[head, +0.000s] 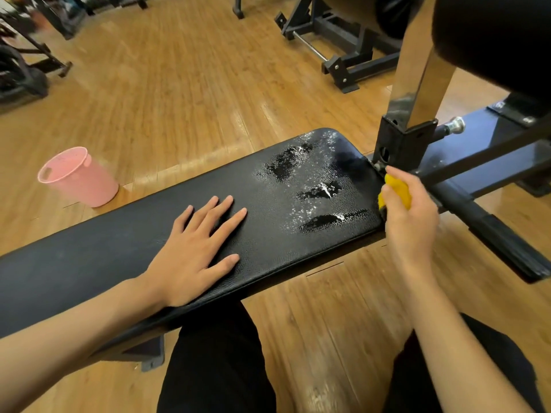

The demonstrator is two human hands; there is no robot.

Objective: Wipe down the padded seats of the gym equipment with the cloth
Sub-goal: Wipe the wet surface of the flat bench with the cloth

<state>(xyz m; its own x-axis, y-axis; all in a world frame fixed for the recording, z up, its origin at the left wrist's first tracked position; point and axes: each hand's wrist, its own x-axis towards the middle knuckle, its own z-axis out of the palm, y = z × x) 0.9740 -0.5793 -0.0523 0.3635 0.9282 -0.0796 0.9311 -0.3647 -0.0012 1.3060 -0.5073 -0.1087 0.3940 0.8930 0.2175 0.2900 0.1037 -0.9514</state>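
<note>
A long black padded bench seat [119, 251] runs from the lower left up to the right. Its right end is wet, with foamy droplets and dark streaks [316, 189]. My left hand [196, 251] lies flat on the middle of the pad, fingers spread. My right hand [408, 216] grips a bunched yellow cloth [398, 189] at the pad's right edge, next to the metal frame. Most of the cloth is hidden in my fingers.
A pink plastic bucket [77, 177] stands on the wooden floor behind the bench. A black and chrome upright post [408, 120] and black frame bars [483, 162] crowd the right end. Another black pad [495, 37] hangs at top right. Other machines stand further back.
</note>
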